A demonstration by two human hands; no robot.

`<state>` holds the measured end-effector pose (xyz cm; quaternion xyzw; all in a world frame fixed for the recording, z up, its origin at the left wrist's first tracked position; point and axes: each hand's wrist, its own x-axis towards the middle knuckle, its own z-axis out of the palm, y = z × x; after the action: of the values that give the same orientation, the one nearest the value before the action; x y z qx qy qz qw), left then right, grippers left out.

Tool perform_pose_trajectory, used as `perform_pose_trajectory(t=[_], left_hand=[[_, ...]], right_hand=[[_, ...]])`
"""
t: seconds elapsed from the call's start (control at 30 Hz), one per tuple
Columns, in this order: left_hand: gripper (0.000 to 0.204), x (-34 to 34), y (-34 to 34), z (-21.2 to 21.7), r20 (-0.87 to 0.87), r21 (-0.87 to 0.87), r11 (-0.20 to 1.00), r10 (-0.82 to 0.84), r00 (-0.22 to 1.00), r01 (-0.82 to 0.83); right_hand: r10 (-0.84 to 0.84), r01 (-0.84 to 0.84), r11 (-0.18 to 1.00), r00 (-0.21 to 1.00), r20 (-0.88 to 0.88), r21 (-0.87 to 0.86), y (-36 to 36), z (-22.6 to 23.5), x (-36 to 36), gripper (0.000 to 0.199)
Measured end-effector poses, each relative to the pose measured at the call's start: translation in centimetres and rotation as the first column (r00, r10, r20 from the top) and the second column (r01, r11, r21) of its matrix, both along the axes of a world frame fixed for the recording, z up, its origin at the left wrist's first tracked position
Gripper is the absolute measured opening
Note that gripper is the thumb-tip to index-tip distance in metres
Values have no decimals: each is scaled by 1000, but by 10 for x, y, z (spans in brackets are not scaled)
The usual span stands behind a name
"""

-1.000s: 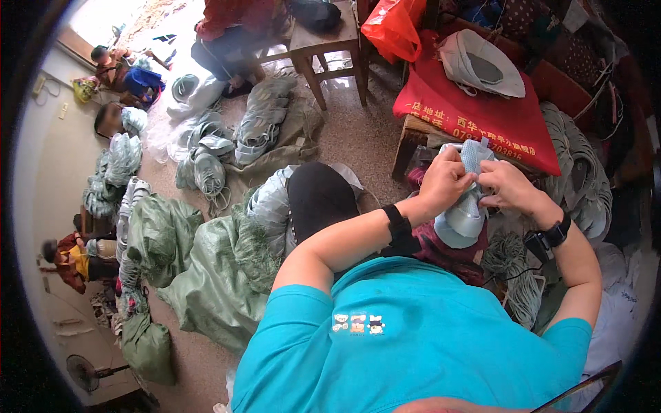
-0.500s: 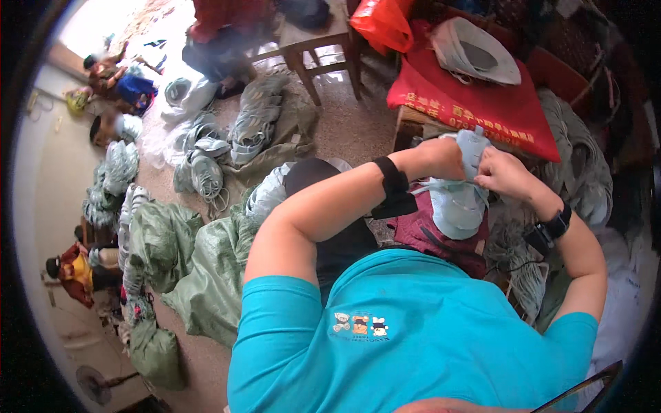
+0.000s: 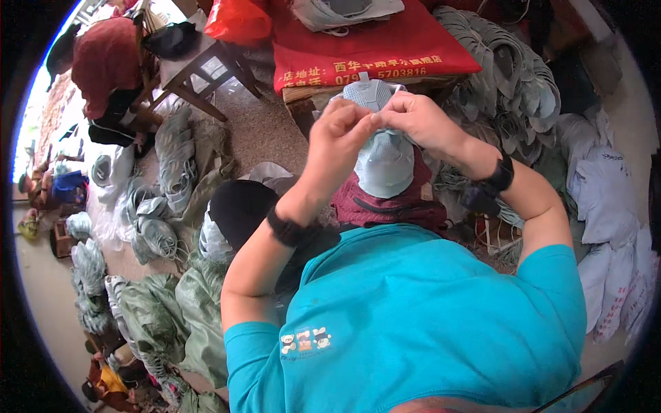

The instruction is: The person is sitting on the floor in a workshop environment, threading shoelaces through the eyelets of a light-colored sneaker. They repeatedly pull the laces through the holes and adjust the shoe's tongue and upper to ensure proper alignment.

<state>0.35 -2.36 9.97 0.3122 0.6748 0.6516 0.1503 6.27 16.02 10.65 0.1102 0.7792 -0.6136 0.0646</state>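
Observation:
A light blue-grey shoe upper (image 3: 384, 167) lies over a dark red cloth (image 3: 396, 205) in front of my chest, its mesh tongue (image 3: 368, 93) pointing away from me. Above its middle, the fingertips of my left hand (image 3: 335, 138) and my right hand (image 3: 430, 129) meet, both closed in a pinch. What they pinch is too small to make out and partly hidden by the fingers. A dark band circles each wrist.
Beyond my hands, a red cloth (image 3: 385, 51) covers a wooden table bearing another pale piece. Bundled shoe uppers (image 3: 506, 76) hang at right, above white sacks (image 3: 613, 206). Green sacks (image 3: 155, 303), more bundles (image 3: 175, 162), a wooden stool (image 3: 206, 76) and a person in red (image 3: 107, 62) are at left.
The view has swung to the right, so the scene sits further left. My hands have come together over the shoe upper, with fingertips meeting.

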Motion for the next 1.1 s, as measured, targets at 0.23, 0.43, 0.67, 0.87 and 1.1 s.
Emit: perform_pose_trajectory(t=[0.23, 0.43, 0.67, 0.87, 1.1], left_hand=[[9, -18, -12, 84, -476, 210, 973, 186, 859, -95], [14, -35, 4, 41, -201, 200, 967, 196, 960, -156], [52, -38, -3, 36, 150, -148, 875, -440, 885, 460], [52, -16, -7, 15, 266, -80, 726, -645, 716, 683], [39, 9, -17, 89, 106, 213, 862, -488, 866, 459]], right_hand=[[124, -256, 936, 882, -455, -241, -10, 99, 9, 20], [235, -318, 888, 935, -267, -332, -15, 84, -12, 24], [458, -350, 889, 657, -599, 297, -24, 163, 1, 19], [398, -147, 906, 617, -679, 397, -13, 208, -1, 12], [311, 93, 819, 756, -576, 566, 52, 186, -42, 12]])
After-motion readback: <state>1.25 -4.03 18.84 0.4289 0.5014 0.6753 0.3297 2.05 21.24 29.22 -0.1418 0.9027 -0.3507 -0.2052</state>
